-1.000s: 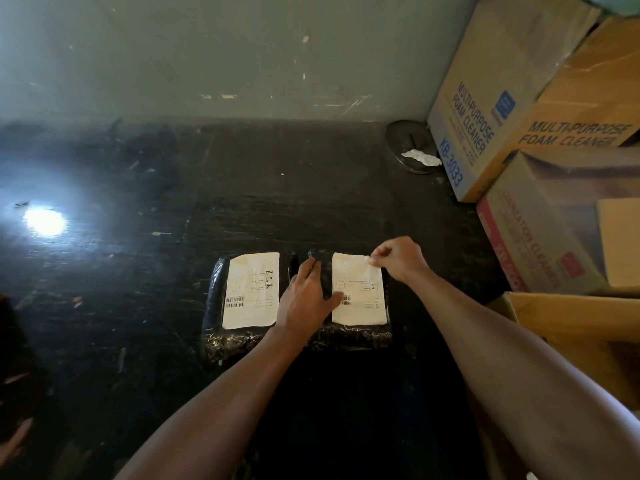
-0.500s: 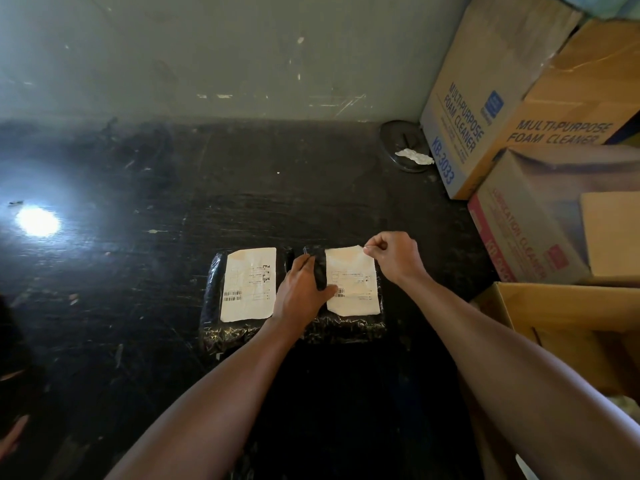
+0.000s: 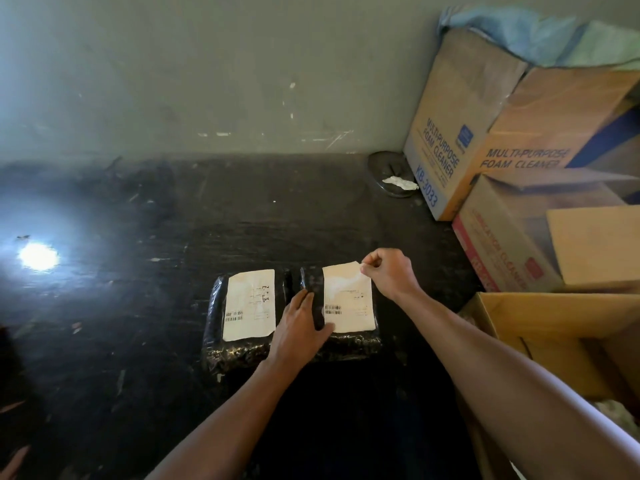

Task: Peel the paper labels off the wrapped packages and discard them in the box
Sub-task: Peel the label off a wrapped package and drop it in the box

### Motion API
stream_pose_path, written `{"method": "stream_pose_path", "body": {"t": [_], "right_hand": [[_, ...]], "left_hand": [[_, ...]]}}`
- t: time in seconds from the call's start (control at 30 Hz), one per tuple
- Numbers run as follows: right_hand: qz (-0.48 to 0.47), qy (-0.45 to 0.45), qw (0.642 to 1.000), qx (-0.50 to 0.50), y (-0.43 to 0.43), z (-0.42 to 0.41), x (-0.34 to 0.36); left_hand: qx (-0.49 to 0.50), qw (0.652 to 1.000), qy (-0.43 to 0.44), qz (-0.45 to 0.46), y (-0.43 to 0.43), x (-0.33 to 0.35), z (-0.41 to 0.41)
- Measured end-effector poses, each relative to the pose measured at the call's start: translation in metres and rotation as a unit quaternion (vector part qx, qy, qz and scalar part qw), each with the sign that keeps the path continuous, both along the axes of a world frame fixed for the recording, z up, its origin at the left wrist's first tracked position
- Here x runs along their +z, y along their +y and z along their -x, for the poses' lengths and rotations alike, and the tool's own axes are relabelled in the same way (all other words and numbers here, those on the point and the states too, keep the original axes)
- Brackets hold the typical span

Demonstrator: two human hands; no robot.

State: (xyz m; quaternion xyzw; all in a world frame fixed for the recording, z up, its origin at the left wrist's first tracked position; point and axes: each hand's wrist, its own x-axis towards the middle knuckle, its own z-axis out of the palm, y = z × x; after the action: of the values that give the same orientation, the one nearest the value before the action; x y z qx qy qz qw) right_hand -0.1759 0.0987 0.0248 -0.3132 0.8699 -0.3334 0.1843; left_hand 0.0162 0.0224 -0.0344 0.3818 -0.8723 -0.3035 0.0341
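Two black wrapped packages lie side by side on the dark table. The left package (image 3: 216,327) carries a flat white paper label (image 3: 248,304). The right package (image 3: 349,344) has its own label (image 3: 348,299), whose top right corner is lifted off the wrap. My right hand (image 3: 389,271) pinches that lifted corner between thumb and fingers. My left hand (image 3: 299,327) lies flat on the right package's left side, its thumb touching the label's lower left corner. An open cardboard box (image 3: 540,317) stands at the right, beside my right forearm.
Stacked cardboard cartons (image 3: 460,133) marked foam cleaner fill the back right corner against the wall. A dark round dish with a scrap of white paper (image 3: 398,181) sits beside them. A bright light glare (image 3: 38,256) marks the table at the left.
My right hand has pulled the top right corner of the right label up off the package. My left hand has stayed pressed on the package.
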Motion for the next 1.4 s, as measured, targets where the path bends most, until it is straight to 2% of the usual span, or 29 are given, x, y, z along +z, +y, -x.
{"method": "stream_pose_path", "body": {"t": [0.43, 0.63, 0.97, 1.17, 1.4], "right_hand": [[0.018, 0.048, 0.998, 0.023, 0.014, -0.007, 0.010], [0.058, 0.005, 0.998, 0.008, 0.024, -0.011, 0.026], [0.081, 0.002, 0.997, -0.017, 0.035, -0.019, 0.032], [0.094, 0.002, 0.995, -0.029, 0.040, -0.026, 0.031], [0.146, 0.040, 0.987, -0.046, 0.059, -0.009, 0.074]], "left_hand": [[0.032, 0.999, 0.011, -0.002, 0.008, -0.007, -0.001], [0.030, 0.999, 0.010, -0.011, 0.005, -0.007, -0.003], [-0.048, 0.997, 0.028, 0.054, 0.012, -0.007, -0.017], [-0.065, 0.996, 0.018, 0.051, 0.012, -0.010, -0.020], [-0.064, 0.996, 0.017, 0.057, 0.012, -0.010, -0.019]]}}
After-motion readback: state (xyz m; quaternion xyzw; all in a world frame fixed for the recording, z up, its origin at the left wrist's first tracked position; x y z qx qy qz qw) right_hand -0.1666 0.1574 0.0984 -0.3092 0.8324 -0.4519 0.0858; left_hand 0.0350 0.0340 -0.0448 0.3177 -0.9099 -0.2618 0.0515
